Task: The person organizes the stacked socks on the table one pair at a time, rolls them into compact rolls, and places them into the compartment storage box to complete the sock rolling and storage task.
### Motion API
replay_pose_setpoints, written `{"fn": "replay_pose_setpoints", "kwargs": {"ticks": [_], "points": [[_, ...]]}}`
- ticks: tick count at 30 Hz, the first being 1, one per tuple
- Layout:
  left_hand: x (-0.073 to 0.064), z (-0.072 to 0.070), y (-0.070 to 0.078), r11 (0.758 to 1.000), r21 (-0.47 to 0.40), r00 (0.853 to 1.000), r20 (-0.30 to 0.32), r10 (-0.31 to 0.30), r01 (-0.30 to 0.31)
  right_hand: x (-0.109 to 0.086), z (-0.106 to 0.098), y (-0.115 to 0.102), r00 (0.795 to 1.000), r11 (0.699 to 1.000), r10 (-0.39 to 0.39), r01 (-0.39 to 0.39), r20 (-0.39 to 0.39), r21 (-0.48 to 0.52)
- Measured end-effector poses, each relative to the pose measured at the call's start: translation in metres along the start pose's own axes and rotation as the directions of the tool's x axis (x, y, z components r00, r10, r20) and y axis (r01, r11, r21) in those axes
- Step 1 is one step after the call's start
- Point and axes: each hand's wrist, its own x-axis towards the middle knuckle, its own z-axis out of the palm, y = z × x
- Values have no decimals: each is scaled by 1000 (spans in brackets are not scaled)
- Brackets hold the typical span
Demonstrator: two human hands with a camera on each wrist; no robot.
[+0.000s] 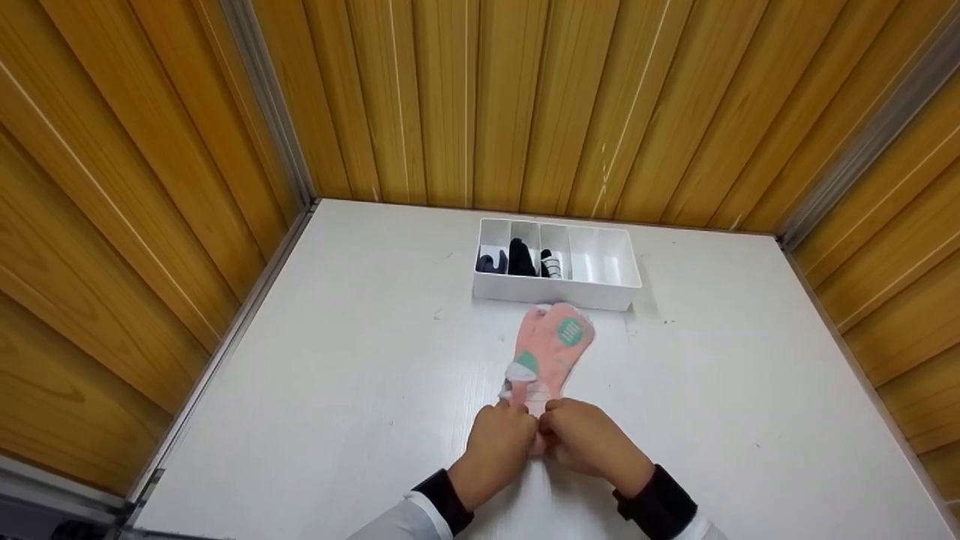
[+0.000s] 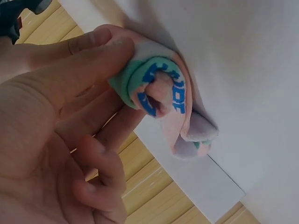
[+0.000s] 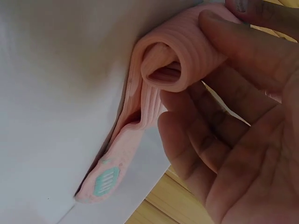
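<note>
A pair of pink socks (image 1: pixel 546 352) with green patches lies lengthwise on the white table, far ends near the box. The near end is curled into a roll, which both wrist views show from its sides. My left hand (image 1: pixel 501 439) pinches the roll's left side between thumb and fingers; in the left wrist view a green band with blue lettering (image 2: pixel 178 95) circles that end. On the other side, my right hand (image 1: pixel 592 439) holds the ribbed pink roll (image 3: pixel 187 51) by thumb and fingers. A white sock tip (image 1: pixel 520 372) folds over near my left knuckles.
Just beyond the socks stands a white divided box (image 1: pixel 551 289). Dark rolled items (image 1: pixel 520 259) sit in its left compartments, and a black-and-white one (image 1: pixel 551 264) lies beside them. Wood-panelled walls (image 1: pixel 510 105) enclose the table (image 1: pixel 360 360) at the back and sides.
</note>
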Motion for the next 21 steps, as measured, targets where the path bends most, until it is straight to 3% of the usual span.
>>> {"fn": "replay_pose_setpoints", "kwargs": {"ticks": [6, 12, 16, 21], "points": [[4, 1, -9, 991, -132, 999, 44, -28, 34, -4, 5, -5, 996, 994, 9, -18, -87, -110], [7, 3, -13, 982, -183, 996, 82, -30, 44, -12, 13, -8, 983, 981, -16, -19, -183, -192], [5, 1, -11, 989, -148, 999, 50, -15, 22, -9, 12, -4, 990, 990, 1, -21, -140, -142], [2, -2, 0, 999, -43, 1000, 9, 26, -25, -3, 5, 5, 998, 999, 37, -38, -46, -18]]}}
